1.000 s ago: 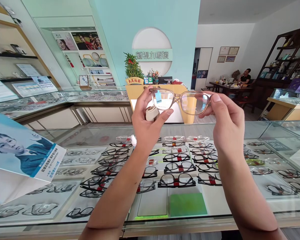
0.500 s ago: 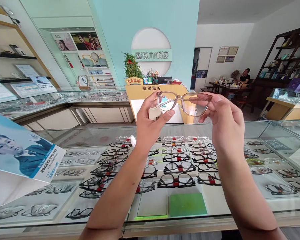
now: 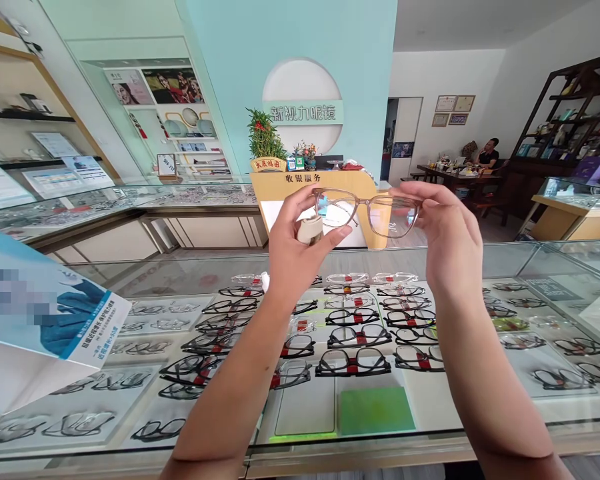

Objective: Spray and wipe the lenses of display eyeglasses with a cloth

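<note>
A pair of eyeglasses [image 3: 363,202] with a thin brownish see-through frame is held up above the glass counter, lenses upright. My left hand [image 3: 300,233] is closed on its left end, thumb below the rim and fingers behind. A small beige object [image 3: 310,231] sits against the fingers of that hand; its kind is unclear. My right hand [image 3: 447,230] pinches the right end of the frame near the hinge. The fingers partly hide the right temple.
Under the glass counter [image 3: 370,437] lie several rows of eyeglasses [image 3: 359,335] and a green pad [image 3: 377,410]. A cardboard display [image 3: 45,320] stands at left. A cash desk [image 3: 275,187] is behind. At the back right, a person [image 3: 488,155] sits by a table.
The right end of the eyeglasses has dropped slightly, and the frame has turned a little. My right fingers have moved off from behind the right lens. My left hand keeps its grip.
</note>
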